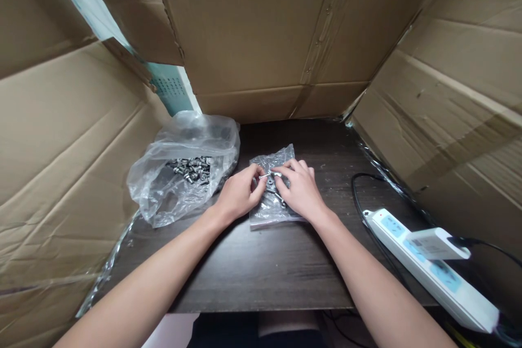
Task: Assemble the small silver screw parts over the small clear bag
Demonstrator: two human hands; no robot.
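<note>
Three cardboard walls (261,27) stand around one table (261,272); from its centre, one power strip (432,274) lies at four o'clock and one large bag (163,187) of many screws (193,169) at ten. At twelve, over one small bag (265,216), the left hand (240,190) pinches one bolt (265,175), the right hand (302,189) closes its fingertips at the bolt's other end, and at least one more bolt lies beneath.

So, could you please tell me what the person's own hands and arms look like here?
The left hand and right hand are ungloved, and no watch or bracelet shows at either wrist. The left forearm and right forearm are bare, with no sleeves in view; rings are too small to tell.
</note>
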